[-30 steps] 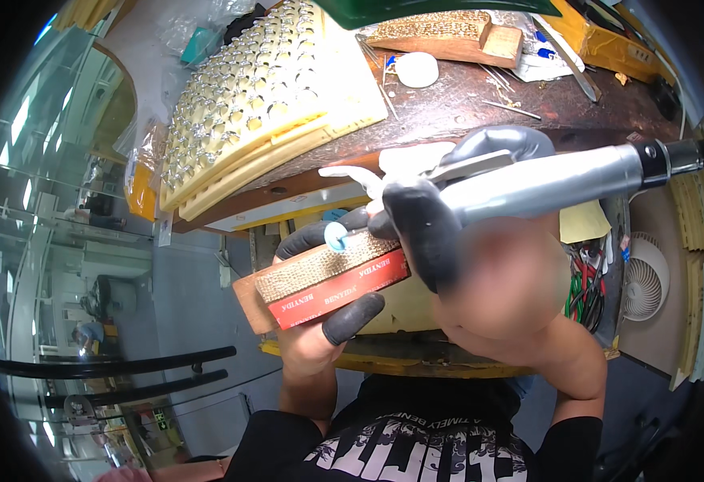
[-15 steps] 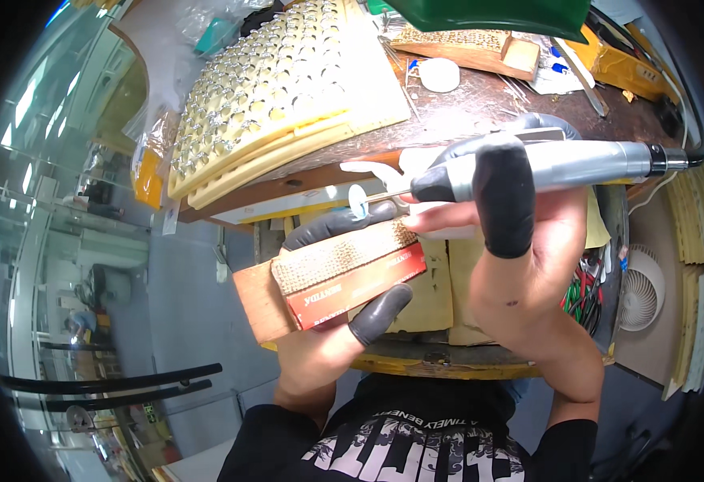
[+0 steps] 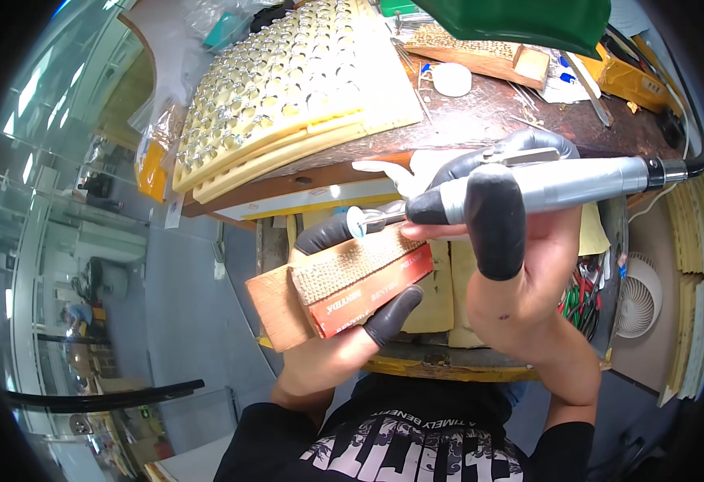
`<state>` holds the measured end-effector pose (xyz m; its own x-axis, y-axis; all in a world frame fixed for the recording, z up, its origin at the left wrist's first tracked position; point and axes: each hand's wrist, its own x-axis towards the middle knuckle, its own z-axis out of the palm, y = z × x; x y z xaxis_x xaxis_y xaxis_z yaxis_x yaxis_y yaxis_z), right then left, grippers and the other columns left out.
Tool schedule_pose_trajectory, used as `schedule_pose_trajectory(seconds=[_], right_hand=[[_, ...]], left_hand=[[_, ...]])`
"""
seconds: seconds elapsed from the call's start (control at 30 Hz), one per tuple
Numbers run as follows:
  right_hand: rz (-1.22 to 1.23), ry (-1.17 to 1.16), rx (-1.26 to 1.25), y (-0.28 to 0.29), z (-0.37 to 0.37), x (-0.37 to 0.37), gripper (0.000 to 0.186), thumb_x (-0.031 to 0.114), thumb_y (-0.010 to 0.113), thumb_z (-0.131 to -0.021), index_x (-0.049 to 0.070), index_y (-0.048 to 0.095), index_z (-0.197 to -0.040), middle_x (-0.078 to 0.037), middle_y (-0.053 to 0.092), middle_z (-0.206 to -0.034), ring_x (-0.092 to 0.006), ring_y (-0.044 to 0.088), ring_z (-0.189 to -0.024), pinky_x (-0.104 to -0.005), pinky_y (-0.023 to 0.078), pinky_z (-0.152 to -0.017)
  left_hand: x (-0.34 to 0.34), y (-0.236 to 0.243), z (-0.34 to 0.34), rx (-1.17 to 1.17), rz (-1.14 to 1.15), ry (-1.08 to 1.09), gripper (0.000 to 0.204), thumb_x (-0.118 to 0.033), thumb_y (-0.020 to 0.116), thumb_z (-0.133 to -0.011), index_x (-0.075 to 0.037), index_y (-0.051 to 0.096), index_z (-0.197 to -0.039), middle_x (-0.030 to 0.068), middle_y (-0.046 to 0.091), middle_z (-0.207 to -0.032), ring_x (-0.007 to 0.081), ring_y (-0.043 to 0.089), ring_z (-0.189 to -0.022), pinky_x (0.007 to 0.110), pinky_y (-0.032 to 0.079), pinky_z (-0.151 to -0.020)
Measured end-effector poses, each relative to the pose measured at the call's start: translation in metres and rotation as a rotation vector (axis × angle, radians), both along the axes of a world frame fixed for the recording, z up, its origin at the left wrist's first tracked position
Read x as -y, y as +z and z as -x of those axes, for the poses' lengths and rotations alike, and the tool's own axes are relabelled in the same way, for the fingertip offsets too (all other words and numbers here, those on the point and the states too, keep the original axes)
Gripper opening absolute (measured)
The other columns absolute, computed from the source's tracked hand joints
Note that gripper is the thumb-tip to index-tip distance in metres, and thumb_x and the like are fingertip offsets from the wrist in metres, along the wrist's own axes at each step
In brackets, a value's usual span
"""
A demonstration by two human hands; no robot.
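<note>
Around the handpiece, the right hand seems closed.

- A workshop for small metalwork, by its look.
- The table, at two o'clock, is dark, worn and littered with thin metal rods.
- A handpiece with a cable, at half past two, carries a small disc.
- Racks at eleven o'clock hold rows of shiny metal pieces.
- Red- and green-handled tools crowd a drawer just past three, near a fan.
</note>
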<state>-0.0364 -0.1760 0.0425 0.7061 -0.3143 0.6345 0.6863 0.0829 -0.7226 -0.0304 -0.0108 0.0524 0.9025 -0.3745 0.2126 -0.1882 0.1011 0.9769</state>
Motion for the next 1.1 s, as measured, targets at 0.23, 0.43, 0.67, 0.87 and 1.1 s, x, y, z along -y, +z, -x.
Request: schedule_pose_trajectory(seconds=[0.23,0.43,0.67,0.87,1.1], right_hand=[[0.027,0.037,0.077,0.0011,-0.0036,-0.0003,0.038,0.022,0.047,-0.103,-0.003,0.033,-0.128,-0.018,0.058,-0.108,-0.0294,0.069,-0.090,-0.0474,0.063,-0.075],[0.009,0.025,0.029,0.0070,-0.0017,0.0025,0.038,0.025,0.047,-0.103,-0.005,0.037,-0.124,-0.017,0.060,-0.102,-0.0278,0.069,-0.084,-0.0443,0.064,-0.071],[-0.049,-0.052,-0.046,0.0017,-0.0006,0.0015,0.038,0.026,0.048,-0.103,-0.006,0.038,-0.123,-0.017,0.061,-0.101,-0.0273,0.070,-0.084,-0.0431,0.064,-0.069],[0.026,0.000,0.000,-0.0011,-0.0014,0.0007,0.036,0.023,0.050,-0.102,-0.005,0.040,-0.123,-0.016,0.060,-0.104,-0.0263,0.068,-0.087,-0.0443,0.063,-0.072],[-0.018,0.044,0.043,0.0022,0.0014,-0.0016,0.032,0.017,0.053,-0.100,-0.002,0.042,-0.123,-0.010,0.060,-0.103,-0.0149,0.062,-0.091,-0.0288,0.054,-0.077]], left_hand=[[-0.0059,-0.0034,-0.0020,0.011,-0.034,0.015,0.074,-0.002,0.080,-0.077,0.000,0.035,-0.136,0.0146,0.053,-0.128,0.0223,0.057,-0.120,0.036,0.049,-0.100],[-0.0052,-0.0034,-0.0035,0.033,-0.068,0.011,0.073,-0.003,0.081,-0.077,0.000,0.037,-0.135,0.0148,0.054,-0.128,0.0221,0.056,-0.120,0.035,0.049,-0.099],[-0.0021,-0.0036,-0.0066,0.028,0.029,-0.030,0.067,0.000,0.080,-0.076,0.002,0.040,-0.130,0.0166,0.057,-0.128,0.0227,0.058,-0.119,0.036,0.049,-0.099],[-0.0006,0.0003,-0.0065,-0.014,0.031,-0.050,0.066,0.001,0.079,-0.076,0.001,0.039,-0.129,0.0180,0.055,-0.130,0.0239,0.056,-0.122,0.038,0.048,-0.102],[-0.0042,-0.0031,-0.0096,0.032,0.018,-0.092,0.066,0.003,0.078,-0.077,-0.001,0.039,-0.130,0.0192,0.053,-0.133,0.0265,0.053,-0.126,0.040,0.045,-0.106]])
